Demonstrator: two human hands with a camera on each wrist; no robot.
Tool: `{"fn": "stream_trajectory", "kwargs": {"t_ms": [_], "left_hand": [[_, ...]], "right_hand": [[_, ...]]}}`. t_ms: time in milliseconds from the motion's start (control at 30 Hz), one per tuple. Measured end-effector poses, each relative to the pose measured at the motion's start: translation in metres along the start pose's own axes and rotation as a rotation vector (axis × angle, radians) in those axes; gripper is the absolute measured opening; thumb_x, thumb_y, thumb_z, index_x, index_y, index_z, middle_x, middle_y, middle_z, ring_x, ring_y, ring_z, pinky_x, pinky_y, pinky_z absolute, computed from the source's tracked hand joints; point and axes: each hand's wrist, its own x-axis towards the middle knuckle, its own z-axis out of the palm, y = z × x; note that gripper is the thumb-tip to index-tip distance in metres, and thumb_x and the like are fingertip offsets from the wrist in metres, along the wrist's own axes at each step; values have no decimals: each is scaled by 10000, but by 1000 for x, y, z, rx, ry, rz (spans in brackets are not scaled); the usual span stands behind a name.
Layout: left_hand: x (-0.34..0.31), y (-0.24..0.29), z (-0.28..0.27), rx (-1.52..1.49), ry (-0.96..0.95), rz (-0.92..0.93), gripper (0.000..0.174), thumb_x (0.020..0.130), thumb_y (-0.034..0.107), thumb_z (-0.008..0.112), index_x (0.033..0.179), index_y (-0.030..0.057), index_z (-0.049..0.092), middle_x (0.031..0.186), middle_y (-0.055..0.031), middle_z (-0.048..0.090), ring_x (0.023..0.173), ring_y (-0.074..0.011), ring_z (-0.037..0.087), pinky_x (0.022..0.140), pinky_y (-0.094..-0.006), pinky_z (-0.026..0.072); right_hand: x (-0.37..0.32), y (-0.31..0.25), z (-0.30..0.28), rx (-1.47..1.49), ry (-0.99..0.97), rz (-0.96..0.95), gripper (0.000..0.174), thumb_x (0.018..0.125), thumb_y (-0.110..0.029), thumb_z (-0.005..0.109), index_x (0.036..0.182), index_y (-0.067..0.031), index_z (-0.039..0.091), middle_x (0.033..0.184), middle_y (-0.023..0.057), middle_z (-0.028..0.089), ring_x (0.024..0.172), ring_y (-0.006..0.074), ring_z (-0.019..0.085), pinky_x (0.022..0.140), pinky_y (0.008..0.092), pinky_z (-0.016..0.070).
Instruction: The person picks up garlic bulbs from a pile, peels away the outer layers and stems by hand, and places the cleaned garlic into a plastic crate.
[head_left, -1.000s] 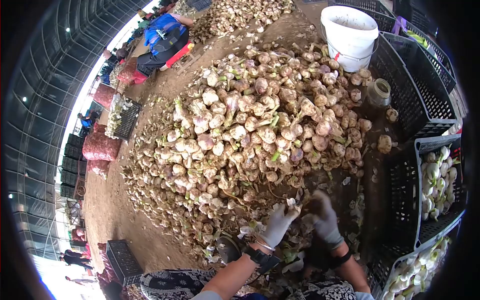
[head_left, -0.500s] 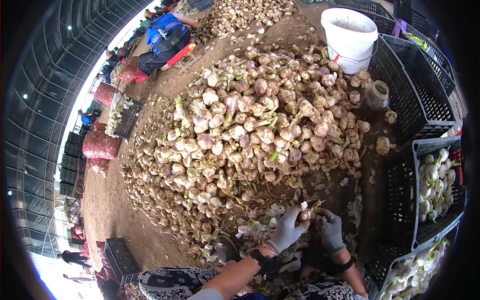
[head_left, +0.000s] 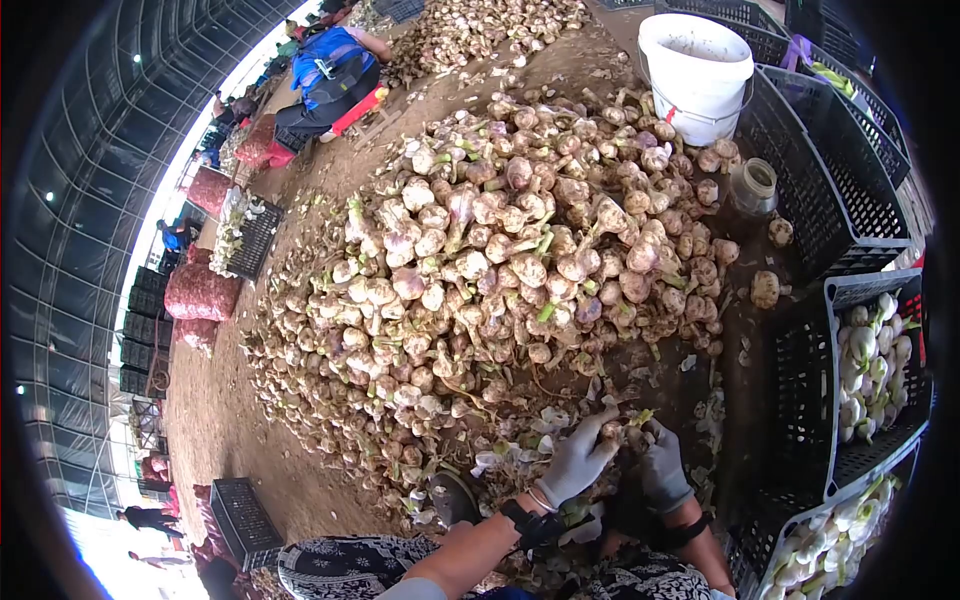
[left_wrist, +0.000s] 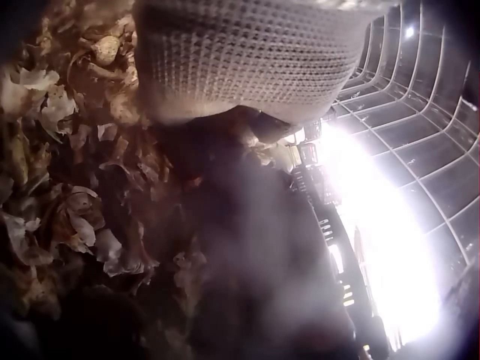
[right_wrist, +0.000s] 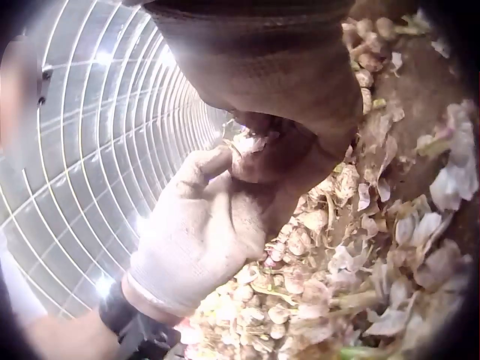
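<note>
Both hands wear pale knit gloves and meet over the near edge of a large heap of garlic [head_left: 500,240]. A soiled garlic bulb [head_left: 612,432] with a yellow-green stem sits between them. My left hand [head_left: 578,460] grips the bulb from the left with its thumb and fingers. On the other side, my right hand [head_left: 662,470] has its fingers curled in against the bulb's stem end. In the right wrist view the left hand [right_wrist: 199,236] holds the bulb from below, while the right hand [right_wrist: 262,60] partly covers it. Glove fabric [left_wrist: 247,60] hides the bulb in the left wrist view.
Loose peelings [head_left: 500,460] litter the ground below the hands. At right stand black crates, one holding cleaned garlic [head_left: 875,370]. A white bucket [head_left: 695,75] and a glass jar [head_left: 754,187] stand beyond the heap. Another person [head_left: 335,75] sits at the far left.
The hands were apart and blurred a second ago; the right hand has closed in on the bulb. White peel that stood up from the bulb half a second ago no longer shows there.
</note>
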Motion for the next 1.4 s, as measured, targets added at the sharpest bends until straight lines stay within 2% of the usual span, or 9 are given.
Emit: {"fn": "stream_trajectory", "kwargs": {"t_ms": [267, 367, 433, 600, 733, 967, 1133, 1267, 1400], "left_hand": [[3, 0, -12, -303, -44, -331, 364, 1030, 253, 522, 1318, 30, 534, 940, -43, 634, 891, -140, 599, 789, -304, 497], [9, 10, -31, -850, -358, -922, 393, 1066, 361, 394, 1323, 86, 505, 873, -63, 633, 565, -122, 497, 507, -272, 412], [3, 1, -33, -702, -438, -846, 384, 1066, 374, 388, 1294, 94, 517, 846, -67, 631, 523, -108, 444, 480, -254, 377], [5, 8, -35, -821, -503, -1013, 382, 1062, 387, 401, 1128, 69, 603, 790, -63, 637, 504, -108, 504, 487, -248, 432], [0, -14, -16, -1012, -317, -1026, 317, 1045, 335, 466, 1067, 61, 623, 794, -56, 641, 588, -130, 588, 556, -283, 517], [6, 23, 3, -639, 182, -735, 222, 911, 133, 677, 1099, 15, 689, 992, -26, 696, 852, -116, 638, 762, -307, 538], [-6, 44, -14, -328, 26, -117, 119, 961, 97, 658, 984, -17, 636, 996, -53, 697, 904, -74, 623, 791, -227, 525], [-30, 45, -37, -362, -182, -179, 112, 943, 61, 663, 1019, -8, 618, 1035, -76, 697, 933, -131, 661, 860, -286, 546], [-18, 32, -45, 67, 25, -221, 228, 944, -1, 578, 1165, 3, 632, 1029, -93, 710, 916, -136, 684, 789, -284, 575]], "right_hand": [[-2, -9, 0, -96, -33, -136, 107, 895, -7, 581, 911, -16, 686, 786, -20, 609, 692, 105, 547, 647, 271, 463], [-2, -27, -4, -467, -188, -376, 206, 785, 50, 604, 951, -27, 698, 779, 55, 618, 720, 215, 610, 678, 323, 492], [-2, -42, -2, -1047, -231, -677, 303, 688, 69, 610, 957, -40, 696, 811, 111, 619, 771, 317, 620, 691, 370, 503], [-9, -33, 12, -870, -69, -676, 390, 672, 16, 656, 1053, -58, 693, 932, 120, 655, 885, 315, 647, 778, 369, 518], [-13, -15, -8, -30, -105, -73, 323, 802, -18, 657, 1124, -27, 677, 1046, 61, 668, 968, 153, 638, 843, 303, 503], [-9, -2, -16, 89, -67, 31, 218, 912, -160, 645, 1067, -7, 659, 899, -40, 629, 817, 79, 570, 737, 215, 460], [0, 14, -37, 332, 100, -17, 204, 954, -203, 634, 1045, -22, 644, 931, -16, 643, 855, 97, 596, 756, 253, 475], [0, 17, -43, 367, 78, -83, 281, 928, 5, 606, 1207, 1, 634, 1105, 94, 684, 1009, 171, 647, 899, 345, 552], [-8, -5, -26, 365, 166, -9, 153, 975, -170, 625, 1064, -46, 629, 969, 32, 665, 877, 123, 631, 762, 269, 521]]}}
